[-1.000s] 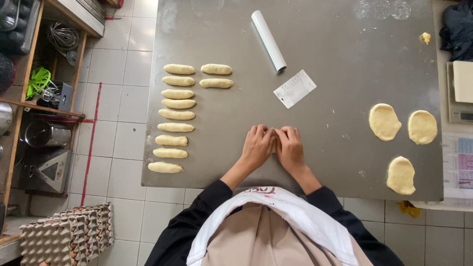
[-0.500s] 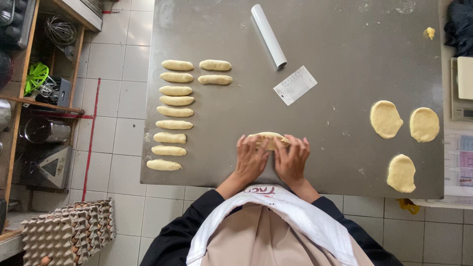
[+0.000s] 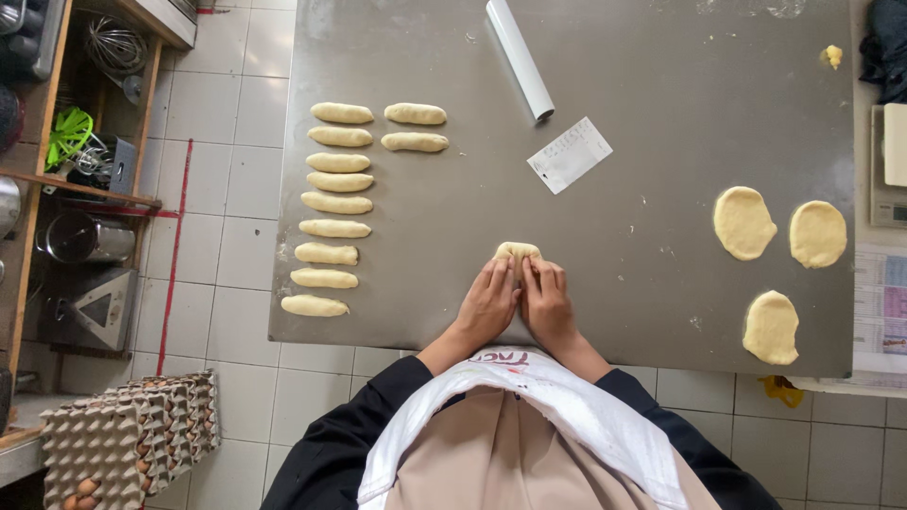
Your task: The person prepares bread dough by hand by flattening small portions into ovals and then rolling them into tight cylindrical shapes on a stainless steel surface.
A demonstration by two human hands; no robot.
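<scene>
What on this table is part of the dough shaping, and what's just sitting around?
In use: dough piece under left hand and right hand; shaped dough logs; flat dough rounds.
Lying about: white roller; paper slip; egg trays.
</scene>
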